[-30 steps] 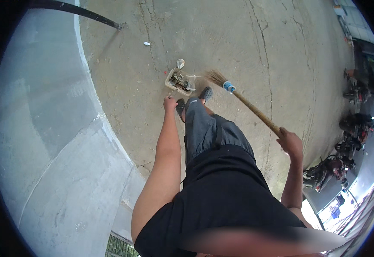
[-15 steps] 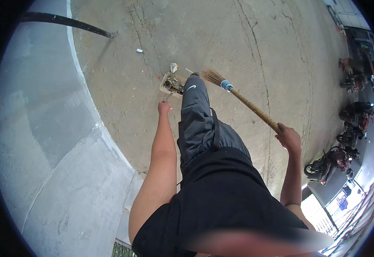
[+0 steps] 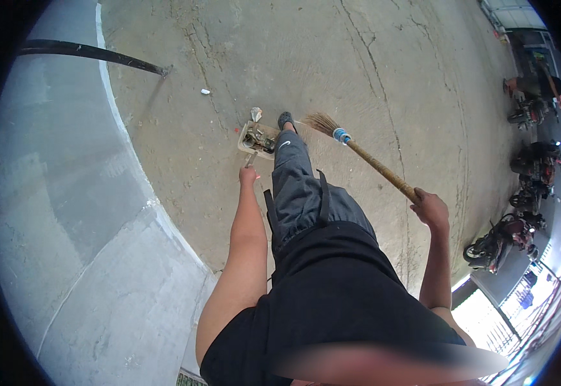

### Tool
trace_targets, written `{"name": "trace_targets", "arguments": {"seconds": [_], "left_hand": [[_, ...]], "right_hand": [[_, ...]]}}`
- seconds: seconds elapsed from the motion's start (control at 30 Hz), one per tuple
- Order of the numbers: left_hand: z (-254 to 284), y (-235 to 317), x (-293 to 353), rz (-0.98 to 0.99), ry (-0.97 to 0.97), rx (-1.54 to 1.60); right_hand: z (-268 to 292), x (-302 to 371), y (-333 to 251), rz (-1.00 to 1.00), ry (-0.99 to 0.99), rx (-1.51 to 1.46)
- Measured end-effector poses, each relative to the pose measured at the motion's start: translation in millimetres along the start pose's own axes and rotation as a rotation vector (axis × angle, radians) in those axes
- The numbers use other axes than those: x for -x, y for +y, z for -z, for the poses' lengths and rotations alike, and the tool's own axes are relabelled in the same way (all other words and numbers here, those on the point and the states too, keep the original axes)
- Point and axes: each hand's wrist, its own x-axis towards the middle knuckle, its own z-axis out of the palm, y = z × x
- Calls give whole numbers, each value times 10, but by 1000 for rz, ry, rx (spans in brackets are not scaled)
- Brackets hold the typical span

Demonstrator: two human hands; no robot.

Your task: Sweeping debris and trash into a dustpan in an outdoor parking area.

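My left hand (image 3: 248,174) is closed around the short handle of a pale, box-like dustpan (image 3: 262,153), which is low over the floor or resting on it; I cannot tell which. Dark and light litter (image 3: 253,138) lies inside it. My right hand (image 3: 431,208) grips the upper end of a stick broom (image 3: 378,163) with a blue-and-white band above its bristles. The broom slants down toward the left, its bristles (image 3: 321,123) spread beside my dark shoe (image 3: 285,120). Just beyond the dustpan is a crumpled whitish scrap (image 3: 256,114).
A small white piece (image 3: 205,92) lies on the cracked concrete floor (image 3: 306,51). At left runs a grey surface (image 3: 68,193) with a white edge, and a black pole (image 3: 100,53) crosses it. Several motorcycles (image 3: 502,241) stand at right, with another person (image 3: 544,87) near the farthest.
My shoe now shows past the trouser leg, between the dustpan and the broom. The dustpan and my left hand sit slightly nearer in view. Both grips are unchanged.
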Motion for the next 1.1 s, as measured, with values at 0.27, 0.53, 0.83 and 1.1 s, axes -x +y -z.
{"name": "trace_targets", "arguments": {"seconds": [0.27, 0.53, 0.83, 1.1], "left_hand": [[-119, 136, 130, 79, -10, -29], [-188, 275, 161, 113, -48, -181], [-114, 270, 135, 71, 16, -137], [-43, 192, 324, -18, 83, 9]], "right_hand": [[108, 140, 356, 49, 55, -100], [353, 674, 824, 17, 68, -400], [-94, 346, 563, -146, -15, -557], [-671, 100, 181, -202, -169, -500]]}}
